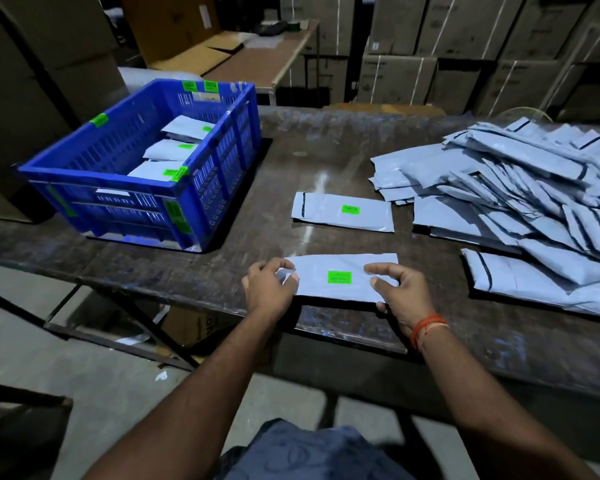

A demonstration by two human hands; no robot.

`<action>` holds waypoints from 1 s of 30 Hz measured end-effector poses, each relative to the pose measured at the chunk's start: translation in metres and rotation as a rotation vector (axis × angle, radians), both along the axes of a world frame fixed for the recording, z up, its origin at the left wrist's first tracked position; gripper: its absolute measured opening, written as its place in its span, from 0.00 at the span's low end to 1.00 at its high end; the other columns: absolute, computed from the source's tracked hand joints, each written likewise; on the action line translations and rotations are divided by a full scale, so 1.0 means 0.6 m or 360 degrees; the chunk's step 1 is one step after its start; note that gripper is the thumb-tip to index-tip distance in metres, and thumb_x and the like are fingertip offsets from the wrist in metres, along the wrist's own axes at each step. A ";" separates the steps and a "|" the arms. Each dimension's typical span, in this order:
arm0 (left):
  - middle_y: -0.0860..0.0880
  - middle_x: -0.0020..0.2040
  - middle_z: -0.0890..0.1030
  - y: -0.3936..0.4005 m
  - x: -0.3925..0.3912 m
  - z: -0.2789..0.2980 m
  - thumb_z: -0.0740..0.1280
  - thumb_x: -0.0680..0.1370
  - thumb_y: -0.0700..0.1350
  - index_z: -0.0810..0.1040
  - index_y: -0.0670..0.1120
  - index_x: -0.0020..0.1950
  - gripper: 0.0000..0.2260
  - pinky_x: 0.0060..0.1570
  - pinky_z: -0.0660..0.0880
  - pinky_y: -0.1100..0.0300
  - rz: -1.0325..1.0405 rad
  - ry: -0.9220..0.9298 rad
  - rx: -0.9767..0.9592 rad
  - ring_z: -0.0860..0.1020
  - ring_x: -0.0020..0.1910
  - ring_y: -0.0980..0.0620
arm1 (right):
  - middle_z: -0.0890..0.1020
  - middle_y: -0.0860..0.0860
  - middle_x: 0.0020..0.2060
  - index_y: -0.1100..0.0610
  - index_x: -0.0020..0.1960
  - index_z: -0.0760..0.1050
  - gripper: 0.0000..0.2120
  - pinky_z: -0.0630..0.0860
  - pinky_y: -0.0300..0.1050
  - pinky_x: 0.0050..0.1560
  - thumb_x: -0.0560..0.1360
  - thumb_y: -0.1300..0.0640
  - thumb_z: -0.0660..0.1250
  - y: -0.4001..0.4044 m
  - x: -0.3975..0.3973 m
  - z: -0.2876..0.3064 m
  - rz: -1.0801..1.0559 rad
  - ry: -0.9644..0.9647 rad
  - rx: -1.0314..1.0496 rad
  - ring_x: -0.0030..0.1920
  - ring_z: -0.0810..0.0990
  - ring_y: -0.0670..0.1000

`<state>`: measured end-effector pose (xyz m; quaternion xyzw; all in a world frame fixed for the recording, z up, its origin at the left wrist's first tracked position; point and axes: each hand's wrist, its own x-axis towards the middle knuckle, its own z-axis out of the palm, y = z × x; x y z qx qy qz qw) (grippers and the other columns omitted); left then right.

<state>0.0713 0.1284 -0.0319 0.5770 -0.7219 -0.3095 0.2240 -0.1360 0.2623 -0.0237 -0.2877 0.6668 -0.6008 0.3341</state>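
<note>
A grey mailer packet (329, 270) with a green sticker lies near the front edge of the dark table (291, 161). My left hand (267, 289) pinches its left end between thumb and fingers. At the packet's right end, my right hand (397, 292) grips it with the thumb on top and the fingers underneath. A second labelled packet (342, 212) lies flat farther back on the table. A blue plastic crate (118, 188) at the left holds several labelled packets (172, 148).
A big loose heap of grey mailer packets (520, 192) covers the table's right side. Stacked cartons (465, 46) stand behind, and another table (267, 57) with an open carton is at the back. A carton sits on the floor under the table's left part.
</note>
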 end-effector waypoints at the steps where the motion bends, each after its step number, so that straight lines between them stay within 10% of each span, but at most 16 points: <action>1: 0.51 0.60 0.79 0.001 0.000 0.002 0.67 0.70 0.58 0.79 0.62 0.49 0.09 0.59 0.68 0.58 -0.0015 0.0144 0.0037 0.75 0.60 0.48 | 0.84 0.49 0.55 0.54 0.49 0.85 0.11 0.75 0.42 0.30 0.77 0.67 0.68 0.004 -0.004 0.001 -0.0021 -0.0021 -0.0036 0.31 0.74 0.44; 8: 0.44 0.62 0.82 -0.001 -0.006 0.038 0.72 0.77 0.37 0.84 0.47 0.58 0.11 0.59 0.79 0.46 -0.0202 0.1254 0.0825 0.82 0.56 0.43 | 0.84 0.40 0.53 0.54 0.54 0.84 0.10 0.77 0.41 0.33 0.78 0.64 0.69 0.021 -0.025 0.023 -0.0010 -0.0078 -0.0158 0.44 0.80 0.42; 15: 0.43 0.60 0.83 -0.045 0.010 0.092 0.76 0.74 0.39 0.85 0.46 0.57 0.12 0.53 0.78 0.57 -0.0274 0.1022 0.0597 0.81 0.60 0.47 | 0.86 0.48 0.52 0.55 0.54 0.85 0.11 0.78 0.49 0.57 0.73 0.65 0.74 -0.008 -0.047 0.055 0.0083 0.0074 -0.0232 0.54 0.82 0.50; 20: 0.48 0.59 0.84 -0.115 0.040 0.194 0.77 0.74 0.41 0.85 0.47 0.58 0.13 0.58 0.78 0.58 -0.0355 0.0970 0.0269 0.77 0.65 0.50 | 0.85 0.40 0.42 0.56 0.54 0.85 0.11 0.75 0.32 0.46 0.72 0.64 0.75 -0.076 -0.037 0.150 0.0210 0.0312 -0.0281 0.41 0.80 0.38; 24: 0.48 0.54 0.84 -0.180 0.081 0.279 0.76 0.74 0.38 0.85 0.45 0.58 0.13 0.45 0.76 0.68 -0.0287 0.0985 0.0158 0.79 0.55 0.56 | 0.80 0.39 0.31 0.56 0.54 0.85 0.10 0.80 0.48 0.45 0.73 0.62 0.75 -0.156 -0.009 0.227 0.0315 0.0397 -0.0318 0.36 0.77 0.45; 30: 0.45 0.48 0.84 -0.311 0.173 0.365 0.74 0.75 0.35 0.83 0.42 0.58 0.12 0.40 0.78 0.65 -0.0250 0.0913 0.0028 0.82 0.42 0.54 | 0.78 0.42 0.24 0.59 0.51 0.84 0.08 0.75 0.38 0.32 0.73 0.66 0.74 -0.310 0.074 0.314 0.0370 0.0495 -0.0337 0.28 0.75 0.43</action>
